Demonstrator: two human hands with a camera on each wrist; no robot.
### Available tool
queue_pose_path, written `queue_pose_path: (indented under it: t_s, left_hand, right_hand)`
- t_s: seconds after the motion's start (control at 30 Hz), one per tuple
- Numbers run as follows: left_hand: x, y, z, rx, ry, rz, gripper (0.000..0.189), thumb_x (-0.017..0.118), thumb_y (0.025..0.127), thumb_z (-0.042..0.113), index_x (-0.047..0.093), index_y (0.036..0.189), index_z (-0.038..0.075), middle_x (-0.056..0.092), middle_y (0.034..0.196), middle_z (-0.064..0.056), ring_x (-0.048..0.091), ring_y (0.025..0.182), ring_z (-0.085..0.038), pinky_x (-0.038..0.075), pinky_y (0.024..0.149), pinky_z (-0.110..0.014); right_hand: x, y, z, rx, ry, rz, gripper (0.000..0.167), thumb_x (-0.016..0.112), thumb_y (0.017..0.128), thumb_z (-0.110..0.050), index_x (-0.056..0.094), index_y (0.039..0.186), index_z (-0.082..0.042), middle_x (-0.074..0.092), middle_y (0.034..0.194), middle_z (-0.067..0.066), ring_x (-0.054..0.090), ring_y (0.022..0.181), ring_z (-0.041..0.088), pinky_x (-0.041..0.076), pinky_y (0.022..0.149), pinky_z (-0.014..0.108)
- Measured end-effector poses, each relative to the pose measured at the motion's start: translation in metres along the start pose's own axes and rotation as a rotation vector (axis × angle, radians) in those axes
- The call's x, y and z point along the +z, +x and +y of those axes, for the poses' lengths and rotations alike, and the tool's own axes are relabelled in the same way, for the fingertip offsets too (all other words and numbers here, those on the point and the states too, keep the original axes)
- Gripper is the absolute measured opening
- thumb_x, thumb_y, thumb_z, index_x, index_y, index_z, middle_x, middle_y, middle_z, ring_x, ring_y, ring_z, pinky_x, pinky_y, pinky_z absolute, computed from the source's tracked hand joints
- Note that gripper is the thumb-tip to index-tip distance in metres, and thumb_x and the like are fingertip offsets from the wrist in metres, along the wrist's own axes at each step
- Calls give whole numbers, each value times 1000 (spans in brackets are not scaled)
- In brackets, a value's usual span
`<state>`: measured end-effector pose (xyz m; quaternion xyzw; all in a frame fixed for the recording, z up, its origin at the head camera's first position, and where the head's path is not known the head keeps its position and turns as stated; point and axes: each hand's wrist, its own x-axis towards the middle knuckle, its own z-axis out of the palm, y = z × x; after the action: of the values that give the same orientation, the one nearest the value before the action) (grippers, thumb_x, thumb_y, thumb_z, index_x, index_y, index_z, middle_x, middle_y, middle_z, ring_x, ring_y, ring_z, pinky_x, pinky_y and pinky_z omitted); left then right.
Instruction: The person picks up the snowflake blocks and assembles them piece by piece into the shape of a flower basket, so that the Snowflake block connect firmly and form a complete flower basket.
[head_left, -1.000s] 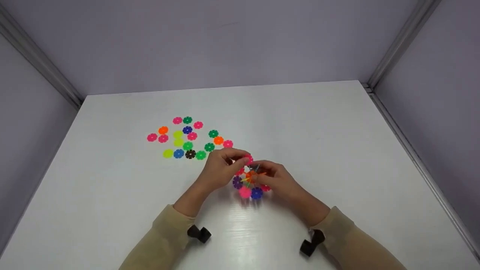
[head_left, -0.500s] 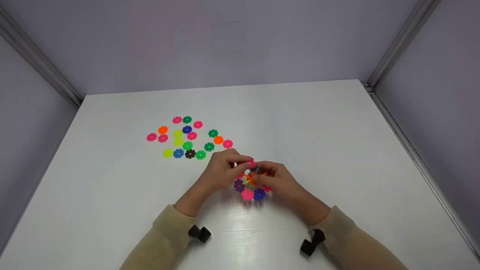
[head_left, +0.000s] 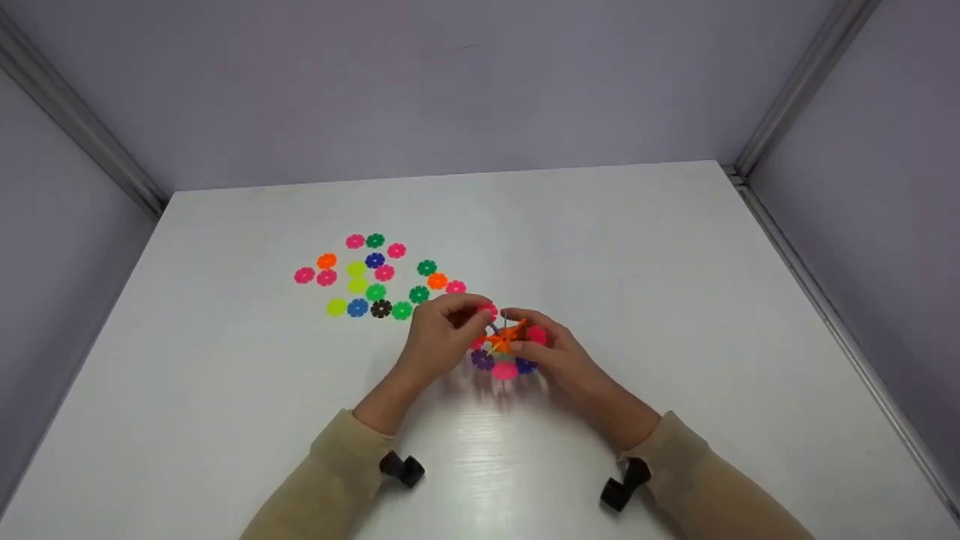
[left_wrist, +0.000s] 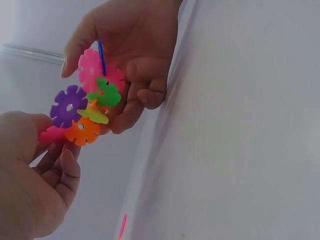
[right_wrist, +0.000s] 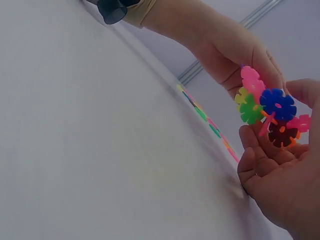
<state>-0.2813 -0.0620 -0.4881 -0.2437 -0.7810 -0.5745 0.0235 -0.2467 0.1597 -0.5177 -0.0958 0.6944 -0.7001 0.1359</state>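
Observation:
Between both hands, over the white table, is a cluster of interlocking flower-shaped plastic discs (head_left: pixel 504 340), orange in the middle. Purple (left_wrist: pixel 69 106), green (left_wrist: pixel 106 92) and pink discs show in the left wrist view; blue (right_wrist: pixel 278 104) and brown (right_wrist: pixel 282 134) ones show in the right wrist view. My left hand (head_left: pixel 441 339) pinches a pink disc (head_left: pixel 489 310) at the cluster's upper left, between thumb and index finger. On the other side my right hand (head_left: pixel 559 356) grips the cluster, its thumb by the orange disc. Fingers hide part of the cluster.
Several loose discs lie flat on the table (head_left: pixel 660 300) to the far left, among them a brown disc (head_left: pixel 381 308) and a blue disc (head_left: pixel 358 307). The nearest, a pink disc (head_left: pixel 455 287), lies just beyond my left hand. Grey walls (head_left: pixel 465 90) enclose the table.
The cluster has turned, its lower pink and blue discs swinging up and a pink disc showing at its right. My left hand shifted slightly left and away; the right fingers rose. Loose discs stayed put.

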Motion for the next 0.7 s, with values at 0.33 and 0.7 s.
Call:
queue_pose_path:
  t_s: [0.33, 0.7]
  left_hand:
    - [-24, 3, 1, -60, 83, -2, 21, 76, 101, 27, 80, 116, 12, 75, 98, 4, 67, 87, -17, 60, 75, -30]
    - [-134, 7, -35, -231, 267, 96, 30, 76, 101, 24, 76, 127, 10, 72, 110, -7, 65, 104, -24, 57, 75, -22]
  right_hand:
    - [2, 0, 5, 45, -97, 78, 43, 68, 102, -18, 63, 144, -9, 61, 120, 12, 60, 111, 27, 59, 90, 29]
    - [0, 2, 7, 72, -110, 82, 44, 70, 100, -19, 64, 143, -13, 59, 126, 13, 54, 122, 30, 59, 91, 31]
